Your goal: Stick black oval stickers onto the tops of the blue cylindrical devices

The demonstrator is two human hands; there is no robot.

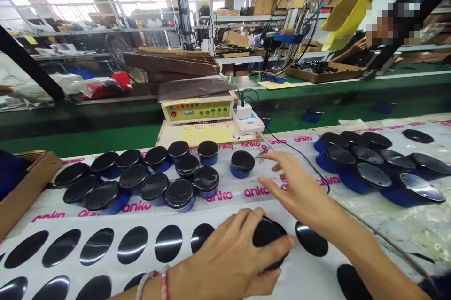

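left hand (239, 255) clamped round a black round puck (269, 239) on the desk (387, 225), right hand (299, 192) spread loose just past the puck, fingers toward a lone blue-based puck (242, 163)

glossy black-topped blue pucks (206, 181) on a white sheet (225, 194) with pink lettering.

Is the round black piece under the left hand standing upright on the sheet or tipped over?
Cannot tell. The left hand covers most of the round black piece, showing only its dark top edge above the white sheet.
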